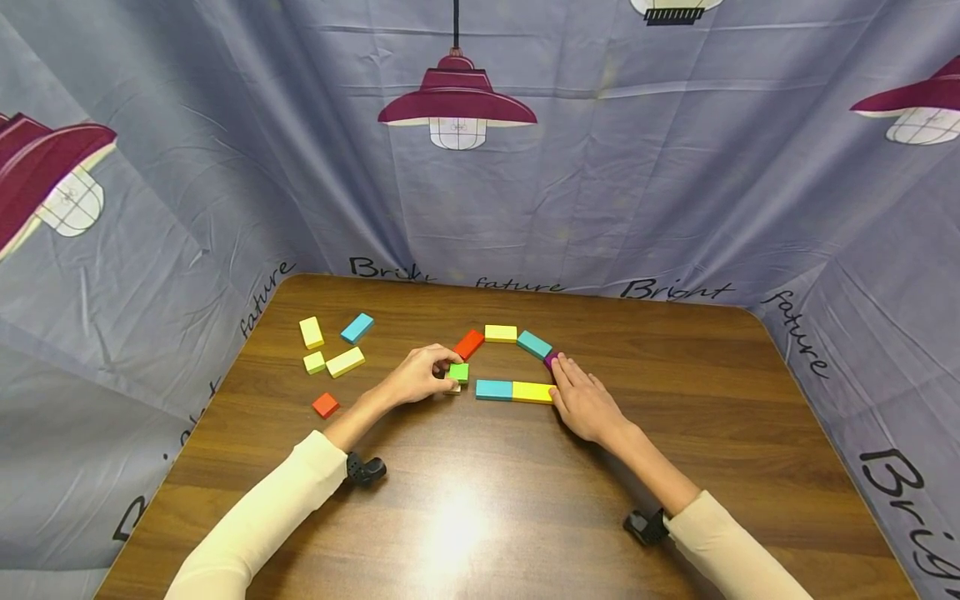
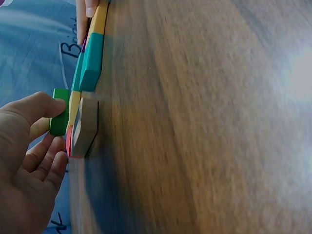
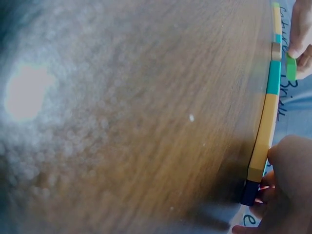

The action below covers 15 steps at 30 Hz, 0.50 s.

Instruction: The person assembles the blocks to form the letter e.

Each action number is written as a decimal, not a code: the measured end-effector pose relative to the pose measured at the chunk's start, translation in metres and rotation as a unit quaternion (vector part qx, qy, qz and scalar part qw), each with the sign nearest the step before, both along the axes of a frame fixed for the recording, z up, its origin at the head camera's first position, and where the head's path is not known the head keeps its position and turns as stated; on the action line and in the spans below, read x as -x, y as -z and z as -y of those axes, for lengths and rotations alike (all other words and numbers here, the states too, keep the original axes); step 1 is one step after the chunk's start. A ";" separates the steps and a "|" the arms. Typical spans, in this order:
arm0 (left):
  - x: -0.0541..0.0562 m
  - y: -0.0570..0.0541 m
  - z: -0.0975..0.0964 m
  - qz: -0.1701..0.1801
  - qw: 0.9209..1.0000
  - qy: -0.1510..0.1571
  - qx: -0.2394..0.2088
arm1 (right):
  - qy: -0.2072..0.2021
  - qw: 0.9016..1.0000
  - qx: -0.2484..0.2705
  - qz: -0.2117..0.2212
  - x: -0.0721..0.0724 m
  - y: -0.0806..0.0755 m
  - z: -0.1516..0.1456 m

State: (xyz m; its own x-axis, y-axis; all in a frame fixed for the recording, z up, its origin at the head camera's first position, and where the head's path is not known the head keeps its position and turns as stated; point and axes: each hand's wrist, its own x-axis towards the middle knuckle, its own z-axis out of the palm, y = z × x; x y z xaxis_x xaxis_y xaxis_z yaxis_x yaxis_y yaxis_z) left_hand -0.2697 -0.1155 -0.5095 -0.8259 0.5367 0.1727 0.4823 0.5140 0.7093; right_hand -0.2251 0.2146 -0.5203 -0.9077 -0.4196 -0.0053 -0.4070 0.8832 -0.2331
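Observation:
My left hand [image 1: 420,375] pinches a green block [image 1: 459,373] between thumb and fingers. In the left wrist view that block is raised off the table, beside a plain wooden block [image 2: 87,129]. An arc of blocks runs from a red block [image 1: 469,344] through a yellow block [image 1: 501,334] and a teal block [image 1: 534,344] to a purple block [image 1: 551,359]. Below the arc, a blue block [image 1: 493,390] and a bright yellow block [image 1: 532,392] lie end to end. My right hand [image 1: 588,404], fingers extended, touches the bright yellow and purple blocks, partly covering them.
Loose blocks lie at the left: a blue one [image 1: 357,327], two pale yellow ones, including this long block [image 1: 346,362], a small lime block [image 1: 314,362] and a red block [image 1: 326,406]. A printed curtain [image 1: 585,208] hangs behind the wooden table [image 1: 675,392].

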 end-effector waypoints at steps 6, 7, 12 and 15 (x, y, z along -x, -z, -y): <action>0.000 0.001 -0.006 -0.016 0.999 0.022 0.017 | -0.001 1.000 0.000 -0.001 0.000 -0.001 0.000; 0.000 0.002 -0.007 -0.017 0.999 0.023 0.019 | -0.001 1.000 0.000 -0.001 0.000 -0.001 0.000; 0.000 0.002 -0.010 -0.025 0.999 0.029 0.020 | -0.001 1.000 -0.001 -0.003 0.000 -0.001 0.000; -0.001 0.002 -0.011 -0.027 0.999 0.029 0.022 | -0.001 1.000 -0.001 -0.001 0.000 0.000 0.000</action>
State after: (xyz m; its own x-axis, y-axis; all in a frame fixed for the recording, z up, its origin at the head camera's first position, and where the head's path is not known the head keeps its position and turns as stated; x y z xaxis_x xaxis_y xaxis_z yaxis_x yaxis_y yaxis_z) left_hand -0.2691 -0.1049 -0.5115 -0.7826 0.5920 0.1924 0.5502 0.5133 0.6587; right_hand -0.2251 0.2145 -0.5201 -0.9067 -0.4217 -0.0045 -0.4095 0.8829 -0.2297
